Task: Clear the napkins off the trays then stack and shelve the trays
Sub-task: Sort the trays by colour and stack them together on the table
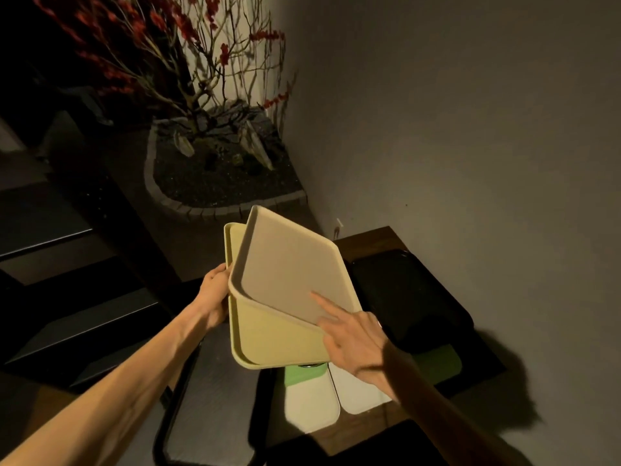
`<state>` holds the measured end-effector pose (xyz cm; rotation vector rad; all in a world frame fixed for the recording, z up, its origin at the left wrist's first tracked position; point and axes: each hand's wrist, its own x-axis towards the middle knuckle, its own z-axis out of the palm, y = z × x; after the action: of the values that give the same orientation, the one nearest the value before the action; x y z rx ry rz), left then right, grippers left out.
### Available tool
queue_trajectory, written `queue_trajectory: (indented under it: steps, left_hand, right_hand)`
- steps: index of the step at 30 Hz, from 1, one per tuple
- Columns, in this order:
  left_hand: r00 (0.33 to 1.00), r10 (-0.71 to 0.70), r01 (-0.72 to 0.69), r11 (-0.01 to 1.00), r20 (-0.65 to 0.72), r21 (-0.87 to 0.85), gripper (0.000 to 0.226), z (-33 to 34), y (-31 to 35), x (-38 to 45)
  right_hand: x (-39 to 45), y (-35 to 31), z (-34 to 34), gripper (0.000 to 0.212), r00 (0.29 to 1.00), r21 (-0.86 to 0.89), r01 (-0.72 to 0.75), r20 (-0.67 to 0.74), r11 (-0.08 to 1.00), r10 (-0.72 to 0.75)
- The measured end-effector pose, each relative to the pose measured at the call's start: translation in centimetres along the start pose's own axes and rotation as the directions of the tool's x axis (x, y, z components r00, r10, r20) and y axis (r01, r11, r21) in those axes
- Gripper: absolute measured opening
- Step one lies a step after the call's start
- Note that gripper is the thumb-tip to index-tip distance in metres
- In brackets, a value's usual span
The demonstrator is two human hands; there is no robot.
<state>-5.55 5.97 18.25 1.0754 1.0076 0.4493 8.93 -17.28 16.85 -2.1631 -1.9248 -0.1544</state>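
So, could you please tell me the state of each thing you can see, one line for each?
beige tray: lying crooked on the yellow tray, no napkin on it.
yellow tray: held up above the table, under the beige tray.
left hand: grips the trays' left edge.
right hand: fingers straight, touching the beige tray.
black tray: flat on the table.
white trays: flat, side by side.

The beige tray (pixel 289 274) covers most of the yellow tray (pixel 268 341) beneath it. The left hand (pixel 215 294) has its fingertips hidden behind the trays' edge. A black tray (pixel 208 415) is cut off by the bottom edge — and the green tray (pixel 302 373) shows only a strip.
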Motion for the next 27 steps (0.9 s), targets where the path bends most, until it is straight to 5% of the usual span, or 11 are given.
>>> queue_trajectory:
  steps: [4,8,11,13,15,17,19,21,24,27]
  left_hand:
    - [0.996,-0.084,0.088,0.988,0.034,-0.128,0.033,-1.2,-0.6,-0.2]
    - [0.983,-0.160,0.180,0.946,0.095,-0.271,0.043,-2.6,-2.0,0.0]
    - [0.965,-0.208,0.252,0.898,0.158,-0.361,0.037,-3.1,-2.7,-0.2]
    - [0.956,-0.233,0.288,0.866,0.180,-0.408,0.036,-3.5,-3.2,-0.2]
    - [0.964,-0.201,0.259,0.864,0.177,-0.432,0.034,-4.1,-3.8,0.2]
    - [0.976,-0.144,0.201,0.885,0.164,-0.419,0.024,-4.3,-4.2,0.4]
    - [0.980,-0.106,0.166,0.898,0.166,-0.407,0.017,-4.0,-4.1,0.4]
    - [0.974,-0.112,0.188,0.886,0.198,-0.424,0.025,-3.6,-3.5,0.4]
    - [0.954,-0.138,0.245,0.869,0.266,-0.429,0.050,-3.5,-2.7,0.8]
    - [0.946,-0.153,0.247,0.910,0.285,-0.333,0.081,-3.8,-2.4,1.1]
  right_hand:
    - [0.1,0.2,-0.4,0.028,0.990,-0.132,0.120,0.090,0.984,-0.109]
    - [1.0,1.1,-0.6,0.015,0.920,0.002,0.212,0.338,0.977,-0.201]
    - [1.3,1.1,-0.8,0.055,0.895,0.080,0.219,0.380,0.972,-0.233]
    - [1.2,1.0,-1.0,0.062,0.936,0.243,-0.002,0.342,0.970,-0.084]
    - [1.4,1.3,-1.1,0.052,0.975,0.403,-0.209,0.158,0.891,0.157]
    - [2.3,3.3,-0.1,0.050,0.908,0.387,-0.351,-0.080,0.853,0.410]
    - [3.7,4.9,-0.3,0.085,0.748,0.569,-0.593,0.129,0.569,0.651]
    - [4.6,6.0,0.4,0.082,0.690,0.766,-0.603,0.358,0.224,0.629]
    - [4.9,6.2,0.9,0.037,0.735,0.877,-0.477,0.360,0.060,0.575]
    - [4.9,6.7,1.3,0.037,0.756,0.894,-0.447,0.380,-0.003,0.533]
